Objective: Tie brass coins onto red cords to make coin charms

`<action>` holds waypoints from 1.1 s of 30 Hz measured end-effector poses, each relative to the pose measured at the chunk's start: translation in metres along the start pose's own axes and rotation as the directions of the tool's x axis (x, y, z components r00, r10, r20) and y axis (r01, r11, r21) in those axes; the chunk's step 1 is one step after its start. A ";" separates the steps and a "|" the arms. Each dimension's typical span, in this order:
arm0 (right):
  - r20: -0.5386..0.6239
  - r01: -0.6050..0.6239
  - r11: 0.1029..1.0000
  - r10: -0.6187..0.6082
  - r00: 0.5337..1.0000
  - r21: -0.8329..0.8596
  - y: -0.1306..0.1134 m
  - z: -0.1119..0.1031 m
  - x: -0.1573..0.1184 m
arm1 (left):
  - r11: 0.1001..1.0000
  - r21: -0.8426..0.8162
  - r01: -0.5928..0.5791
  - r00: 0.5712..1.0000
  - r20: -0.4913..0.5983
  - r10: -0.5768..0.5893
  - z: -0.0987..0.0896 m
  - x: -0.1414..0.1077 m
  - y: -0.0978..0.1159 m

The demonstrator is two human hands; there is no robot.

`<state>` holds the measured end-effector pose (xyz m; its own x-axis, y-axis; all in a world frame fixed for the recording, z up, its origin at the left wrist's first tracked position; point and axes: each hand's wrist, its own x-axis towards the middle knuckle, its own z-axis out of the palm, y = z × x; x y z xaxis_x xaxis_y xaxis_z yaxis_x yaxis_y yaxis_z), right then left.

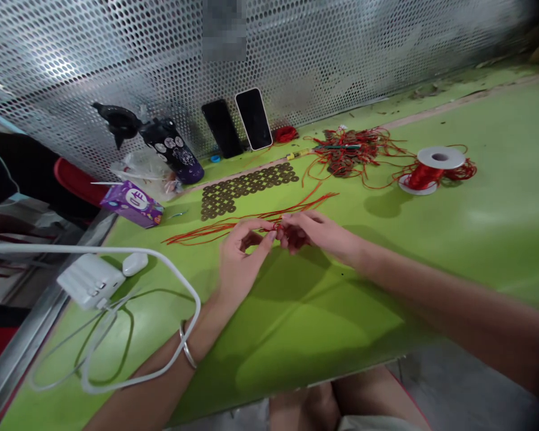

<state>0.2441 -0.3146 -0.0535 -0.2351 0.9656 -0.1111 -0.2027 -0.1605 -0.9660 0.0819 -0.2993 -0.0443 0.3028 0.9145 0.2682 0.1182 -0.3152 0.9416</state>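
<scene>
Now both hands are close together over the green table [296, 323], with their fingertips almost touching. The left hand [238, 263] pinches a small bit of red string [276, 227] between its thumb and pointing finger. The right hand [317, 230] has its fingers curled in and grips the same bit from the right side. So the bit of string is in the middle, between the two hands. A shiny bracelet [186, 344] is on the left wrist.

Just past the hands, a bunch of long red strings [197, 230] lies flat, going from left to right. Farther back are rows of little brown rings [245, 190]. To the far right is a messy heap of red strings and brown bits [348, 149]. Right of that, a white spool [440, 158] with red string around it stands up.

Two phones [238, 126] lean on the metal wall [309, 54], which is full of holes. At the far left are a dark bottle [175, 152] and a purple box [132, 203]. On the near left, a white block [90, 280] sits by a small white case [135, 263], and a white cord [170, 266] loops over the left arm.
</scene>
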 end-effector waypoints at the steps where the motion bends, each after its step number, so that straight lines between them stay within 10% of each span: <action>1: 0.000 0.023 1.000 -0.023 1.000 -0.013 0.000 0.000 0.000 | 0.999 0.016 -0.030 1.000 0.010 0.030 0.000 0.000 0.000; 16: 0.023 0.326 0.760 -0.380 0.925 -0.562 -0.005 -0.003 -0.006 | 0.996 -0.052 0.079 0.992 0.105 -0.073 -0.001 0.004 -0.004; 33: 0.094 0.260 0.680 -0.272 0.958 -0.686 -0.005 -0.003 -0.005 | 0.870 -0.393 0.299 0.952 0.053 -0.303 0.004 0.006 -0.006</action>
<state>0.2491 -0.3184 -0.0486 -0.2593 0.9492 0.1785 0.4527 0.2827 -0.8457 0.0862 -0.2930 -0.0495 0.3025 0.9523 -0.0406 -0.1785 0.0984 0.9790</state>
